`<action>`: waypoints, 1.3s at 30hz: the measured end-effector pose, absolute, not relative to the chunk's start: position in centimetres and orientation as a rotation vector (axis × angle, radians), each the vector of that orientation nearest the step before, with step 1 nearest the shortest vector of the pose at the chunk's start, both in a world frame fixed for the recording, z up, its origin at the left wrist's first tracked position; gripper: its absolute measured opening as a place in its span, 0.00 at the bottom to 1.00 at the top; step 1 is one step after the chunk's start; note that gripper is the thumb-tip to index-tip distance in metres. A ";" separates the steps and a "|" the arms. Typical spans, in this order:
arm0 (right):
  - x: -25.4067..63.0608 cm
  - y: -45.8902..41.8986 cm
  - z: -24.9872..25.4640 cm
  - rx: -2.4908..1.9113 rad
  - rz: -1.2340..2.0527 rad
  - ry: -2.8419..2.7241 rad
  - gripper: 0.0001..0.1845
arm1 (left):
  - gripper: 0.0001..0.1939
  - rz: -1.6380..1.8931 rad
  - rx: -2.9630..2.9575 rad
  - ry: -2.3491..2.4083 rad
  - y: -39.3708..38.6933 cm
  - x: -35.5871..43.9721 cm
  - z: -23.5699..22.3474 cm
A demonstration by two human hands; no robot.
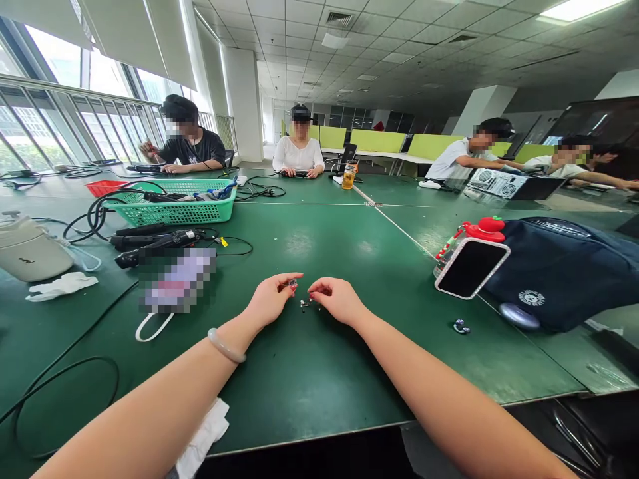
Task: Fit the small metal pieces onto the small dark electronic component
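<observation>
A tiny metal piece (292, 283) is held above a green table (319, 372), pinched between thumb and fingers of the left hand (269, 301), its index finger extended past the grip; such a light hold is probably chosen because so small an item would be hidden by a full fist. Just beside it, small parts (304, 304) are seen on the tabletop, placed between the hands, presumably so that they can be reached by either one. The fingertips of the right hand (337, 299) are brought close together at the parts' edge; whether anything is gripped there cannot be told. Both forearms are angled inward, apparently so that the fine work is centred in view.

To the left, a phone-sized item is blurred out, and black tools (160, 246) are laid near a green basket (174, 213), by which loose gear is likely kept together. To the right, a phone (472, 267) is propped at a tilt before a red-lidded bottle (484, 229) and a dark bag (559, 273), perhaps for easy viewing. Earbuds (461, 326) are set nearby. Across the table, a person in white (298, 156) is seated.
</observation>
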State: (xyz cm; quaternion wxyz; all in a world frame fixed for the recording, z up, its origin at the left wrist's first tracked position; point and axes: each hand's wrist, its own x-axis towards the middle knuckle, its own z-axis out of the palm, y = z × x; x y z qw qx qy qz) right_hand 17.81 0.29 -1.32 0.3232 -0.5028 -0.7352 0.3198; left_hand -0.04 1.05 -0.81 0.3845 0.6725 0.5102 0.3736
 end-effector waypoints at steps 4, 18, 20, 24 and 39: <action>18.0 0.5 -1.2 -1.223 1.128 -1.655 0.08 | 0.22 0.909 1.780 1.222 0.9 0.1 -1.0; 17.5 0.5 -1.6 -1.139 1.053 -1.603 0.14 | 0.22 0.816 2.044 1.228 -0.5 0.7 0.4; 17.5 0.2 -1.4 -1.148 1.003 -1.637 0.13 | 0.21 0.820 2.045 1.217 -0.4 0.7 0.3; 17.2 -0.3 -0.9 -1.152 0.920 -1.713 0.12 | 0.22 0.832 1.957 1.124 -0.2 0.5 0.0; 19.8 -0.3 -0.2 -1.452 0.510 -2.338 0.02 | 0.17 0.896 1.716 1.232 0.8 -0.2 -0.3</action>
